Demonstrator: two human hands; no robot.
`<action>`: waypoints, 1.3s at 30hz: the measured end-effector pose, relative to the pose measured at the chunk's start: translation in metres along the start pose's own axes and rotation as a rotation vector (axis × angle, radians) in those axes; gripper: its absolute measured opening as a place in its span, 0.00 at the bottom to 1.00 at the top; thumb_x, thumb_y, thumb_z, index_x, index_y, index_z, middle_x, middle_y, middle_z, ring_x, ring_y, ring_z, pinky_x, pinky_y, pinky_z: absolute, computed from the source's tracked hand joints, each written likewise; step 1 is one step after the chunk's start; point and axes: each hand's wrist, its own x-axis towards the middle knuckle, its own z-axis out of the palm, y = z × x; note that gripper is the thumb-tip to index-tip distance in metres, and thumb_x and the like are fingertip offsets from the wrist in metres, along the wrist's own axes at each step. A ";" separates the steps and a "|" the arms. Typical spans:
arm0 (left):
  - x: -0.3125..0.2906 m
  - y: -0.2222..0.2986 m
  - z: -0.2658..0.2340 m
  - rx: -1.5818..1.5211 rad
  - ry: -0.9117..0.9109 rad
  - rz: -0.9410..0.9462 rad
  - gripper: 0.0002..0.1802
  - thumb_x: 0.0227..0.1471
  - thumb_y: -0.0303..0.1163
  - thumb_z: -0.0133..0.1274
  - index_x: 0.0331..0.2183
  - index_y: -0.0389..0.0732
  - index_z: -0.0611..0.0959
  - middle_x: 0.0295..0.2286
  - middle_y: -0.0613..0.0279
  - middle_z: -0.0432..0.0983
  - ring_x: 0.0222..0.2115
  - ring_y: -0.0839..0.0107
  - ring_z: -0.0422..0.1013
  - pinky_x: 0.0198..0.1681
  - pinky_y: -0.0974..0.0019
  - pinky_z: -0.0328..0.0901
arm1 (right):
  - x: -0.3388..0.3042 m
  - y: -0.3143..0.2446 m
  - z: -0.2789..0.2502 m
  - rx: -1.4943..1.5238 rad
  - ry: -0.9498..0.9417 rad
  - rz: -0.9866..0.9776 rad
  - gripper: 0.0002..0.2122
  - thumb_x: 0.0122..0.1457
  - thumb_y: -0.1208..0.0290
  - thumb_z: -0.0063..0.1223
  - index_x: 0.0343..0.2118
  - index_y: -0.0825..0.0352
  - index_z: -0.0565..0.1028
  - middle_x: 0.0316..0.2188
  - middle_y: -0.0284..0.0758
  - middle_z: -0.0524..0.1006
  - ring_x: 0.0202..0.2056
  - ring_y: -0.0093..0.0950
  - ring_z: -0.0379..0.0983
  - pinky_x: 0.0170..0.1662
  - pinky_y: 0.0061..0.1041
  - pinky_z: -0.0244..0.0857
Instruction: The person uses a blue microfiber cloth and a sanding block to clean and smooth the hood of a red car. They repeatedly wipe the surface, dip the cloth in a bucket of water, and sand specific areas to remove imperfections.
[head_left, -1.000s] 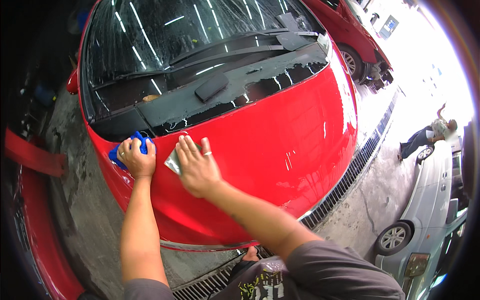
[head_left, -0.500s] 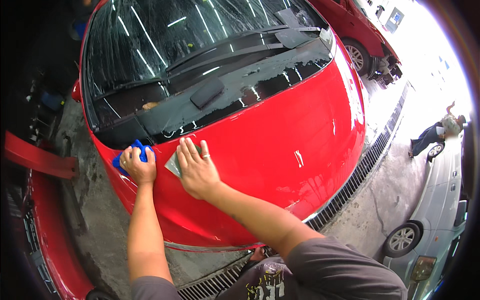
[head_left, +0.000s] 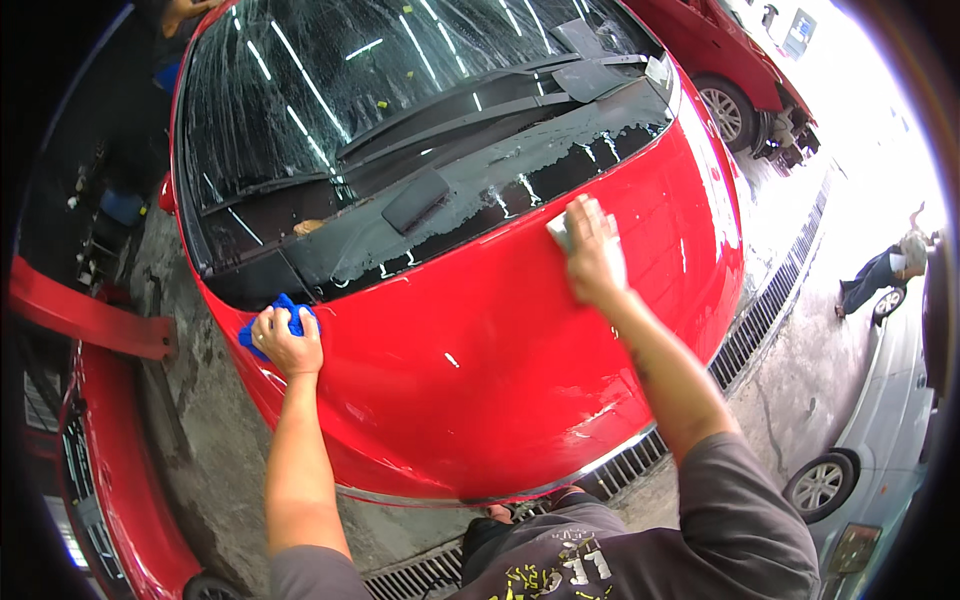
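A red car hood (head_left: 480, 350) spreads out in front of me, wet and shiny in places. My left hand (head_left: 290, 342) is closed round a bunched blue cloth (head_left: 257, 338) at the hood's left edge, near the windshield corner. Farther right, my right hand (head_left: 597, 262) presses flat on the hood, fingers together and slightly blurred. Under its fingers is a thin grey-green sheet (head_left: 560, 233), of which only the left edge shows; its exact kind I cannot make out.
Beyond the hood are a streaked windshield (head_left: 290, 110), wipers (head_left: 450, 120) and a small dark block (head_left: 415, 202) on the grey cowl. A red beam (head_left: 95, 315) and another red car (head_left: 125, 470) stand left. A floor grate (head_left: 770, 310), silver car (head_left: 870, 420) and a person (head_left: 880, 270) are right.
My right hand has slid with the sheet from beside my left hand across the hood to the right. My left hand stays on the blue cloth at the left edge.
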 end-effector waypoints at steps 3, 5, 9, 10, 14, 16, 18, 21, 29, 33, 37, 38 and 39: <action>0.003 -0.005 -0.004 -0.016 -0.019 0.017 0.18 0.56 0.44 0.67 0.32 0.40 0.81 0.44 0.45 0.79 0.50 0.40 0.73 0.58 0.36 0.64 | -0.037 -0.150 0.004 0.411 -0.136 0.058 0.38 0.65 0.72 0.52 0.79 0.68 0.58 0.81 0.48 0.54 0.82 0.46 0.44 0.83 0.50 0.33; 0.004 0.005 0.003 -0.057 -0.002 0.030 0.18 0.55 0.45 0.67 0.31 0.40 0.80 0.43 0.46 0.79 0.50 0.40 0.73 0.58 0.36 0.64 | -0.062 -0.237 0.013 0.173 -0.150 -0.135 0.36 0.68 0.67 0.50 0.79 0.66 0.59 0.80 0.46 0.57 0.82 0.44 0.46 0.83 0.51 0.33; 0.001 -0.007 -0.001 -0.075 0.020 0.061 0.18 0.54 0.46 0.67 0.29 0.42 0.79 0.41 0.50 0.78 0.50 0.43 0.73 0.57 0.37 0.64 | -0.059 -0.253 -0.001 0.129 -0.285 -0.300 0.35 0.67 0.68 0.47 0.79 0.64 0.59 0.82 0.39 0.55 0.82 0.38 0.47 0.83 0.50 0.33; -0.002 -0.013 -0.006 -0.082 0.016 0.047 0.18 0.54 0.45 0.67 0.29 0.43 0.79 0.40 0.51 0.77 0.50 0.44 0.74 0.57 0.37 0.64 | -0.052 -0.225 -0.020 0.084 -0.302 -0.205 0.34 0.68 0.70 0.45 0.79 0.59 0.60 0.82 0.36 0.57 0.82 0.33 0.48 0.83 0.54 0.34; 0.012 0.009 -0.008 -0.133 0.049 0.047 0.18 0.55 0.46 0.67 0.30 0.42 0.81 0.41 0.50 0.80 0.50 0.44 0.75 0.56 0.37 0.65 | -0.003 -0.077 -0.017 -0.041 -0.022 0.151 0.29 0.77 0.63 0.42 0.79 0.59 0.60 0.81 0.42 0.56 0.82 0.43 0.47 0.79 0.64 0.37; 0.007 0.014 -0.005 -0.109 0.052 0.056 0.17 0.54 0.46 0.68 0.29 0.44 0.82 0.40 0.52 0.79 0.50 0.45 0.75 0.56 0.38 0.65 | -0.003 -0.122 0.007 -0.036 -0.054 0.241 0.33 0.69 0.63 0.50 0.76 0.69 0.63 0.78 0.49 0.61 0.80 0.50 0.51 0.81 0.60 0.38; 0.004 0.000 -0.005 -0.137 0.043 0.046 0.17 0.52 0.45 0.69 0.28 0.45 0.81 0.40 0.56 0.78 0.50 0.48 0.75 0.60 0.37 0.62 | -0.043 -0.251 0.036 0.101 0.014 0.095 0.36 0.66 0.67 0.51 0.76 0.73 0.60 0.80 0.49 0.58 0.81 0.49 0.49 0.82 0.57 0.36; 0.005 -0.004 0.000 -0.148 0.049 0.031 0.17 0.52 0.46 0.70 0.28 0.46 0.81 0.40 0.57 0.78 0.49 0.49 0.75 0.60 0.37 0.62 | -0.077 -0.368 0.018 0.129 -0.119 -0.109 0.36 0.68 0.67 0.48 0.78 0.71 0.57 0.81 0.47 0.56 0.82 0.43 0.47 0.82 0.57 0.34; 0.007 0.006 -0.010 -0.184 0.052 0.045 0.17 0.56 0.48 0.67 0.37 0.47 0.82 0.39 0.59 0.80 0.47 0.50 0.76 0.58 0.40 0.64 | -0.015 -0.131 -0.016 0.064 -0.073 0.140 0.26 0.79 0.60 0.42 0.76 0.62 0.64 0.80 0.44 0.58 0.82 0.42 0.48 0.82 0.56 0.40; 0.003 0.018 -0.014 -0.197 0.007 -0.010 0.29 0.56 0.48 0.70 0.56 0.48 0.84 0.50 0.56 0.82 0.56 0.49 0.75 0.62 0.39 0.64 | -0.037 -0.203 0.002 0.263 -0.211 0.179 0.30 0.74 0.66 0.45 0.77 0.67 0.61 0.79 0.44 0.60 0.81 0.40 0.51 0.82 0.47 0.43; 0.010 0.002 -0.015 -0.106 0.060 0.047 0.18 0.55 0.46 0.73 0.41 0.46 0.89 0.52 0.53 0.81 0.58 0.46 0.74 0.63 0.37 0.65 | -0.073 -0.252 -0.006 0.089 -0.113 -0.094 0.35 0.67 0.71 0.47 0.78 0.67 0.58 0.81 0.45 0.56 0.81 0.37 0.50 0.82 0.50 0.42; 0.010 -0.001 -0.011 -0.107 0.036 0.016 0.17 0.56 0.46 0.73 0.39 0.45 0.88 0.50 0.54 0.82 0.57 0.47 0.75 0.62 0.37 0.65 | -0.062 -0.236 -0.013 0.076 -0.135 -0.064 0.34 0.68 0.71 0.46 0.78 0.67 0.58 0.81 0.45 0.56 0.81 0.37 0.51 0.81 0.52 0.42; 0.006 0.015 -0.010 -0.083 0.023 -0.037 0.17 0.56 0.46 0.72 0.36 0.44 0.86 0.47 0.56 0.82 0.53 0.48 0.76 0.60 0.38 0.66 | -0.056 -0.202 -0.011 0.021 -0.105 0.038 0.33 0.69 0.70 0.46 0.77 0.68 0.59 0.79 0.44 0.59 0.81 0.37 0.52 0.80 0.55 0.42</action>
